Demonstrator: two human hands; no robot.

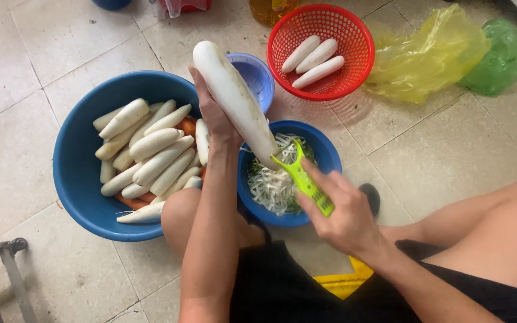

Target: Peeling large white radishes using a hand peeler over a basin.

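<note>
Above the small blue bowl [324, 157], left hand [213, 113] grasps a white radish [234, 98] while right hand [345, 215], clenched on the green peeler [304, 177], shreds it, likely needing another downward stroke.

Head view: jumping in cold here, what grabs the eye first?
A long white radish held upright at centre by the left hand, with the right hand working a green peeler at its lower end. Shreds fill the small blue bowl below; peeled radishes pile in the big blue basin left.
</note>
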